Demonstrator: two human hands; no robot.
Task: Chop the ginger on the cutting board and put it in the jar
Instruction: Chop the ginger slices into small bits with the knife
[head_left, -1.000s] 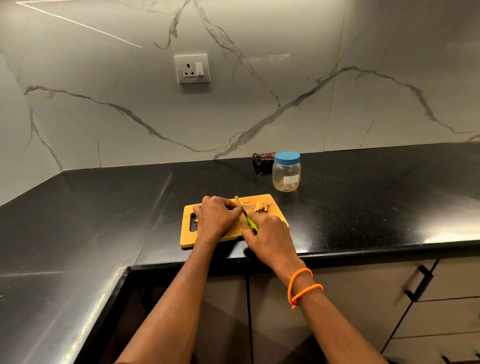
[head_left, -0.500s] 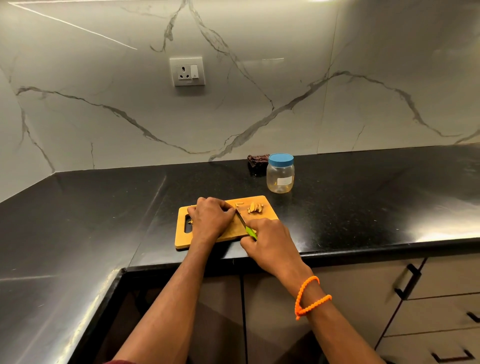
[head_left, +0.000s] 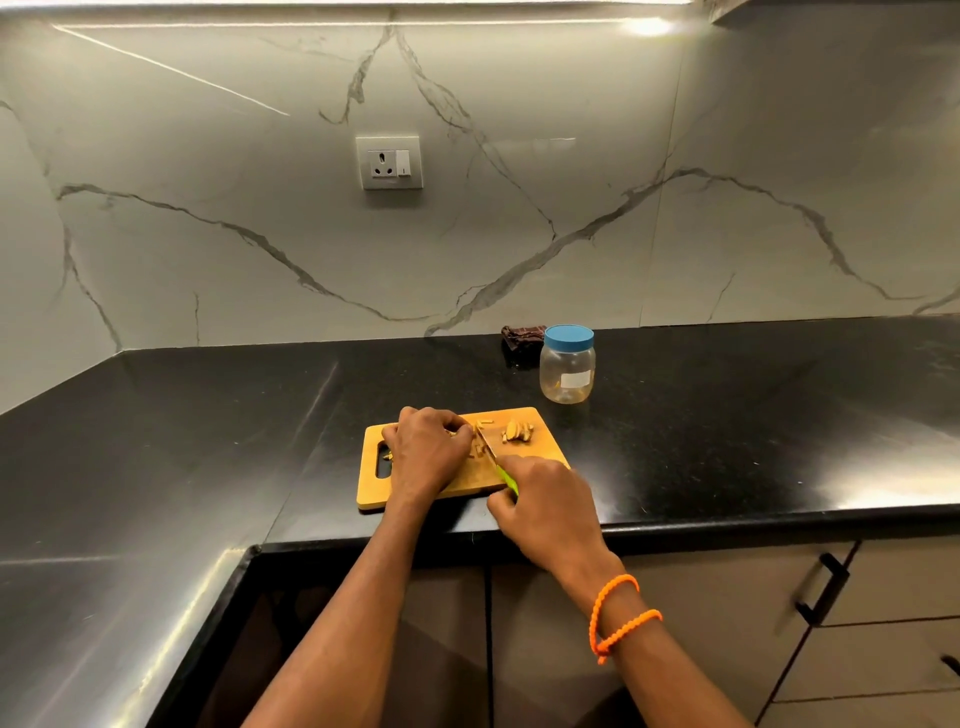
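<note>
Since half a second ago, only the blade has shifted slightly toward the left fingers. On the black bench (head_left: 727, 415) lies the wooden cutting board (head_left: 540, 449); behind it stands the lidded plastic jar (head_left: 567, 371), light and likely slick, best held round its body. The left hand (head_left: 426, 451) pins the ginger (head_left: 470, 434), firm and fibrous. The right hand (head_left: 550, 512) grips the green-handled knife (head_left: 496, 460). Cut slices (head_left: 517, 432) are small and easily scattered.

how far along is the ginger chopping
Partly done: a small pile of cut ginger lies on the board. In hand: the left hand holds the ginger while the right hand cuts with the knife. Left: the jar has its lid on.
</note>
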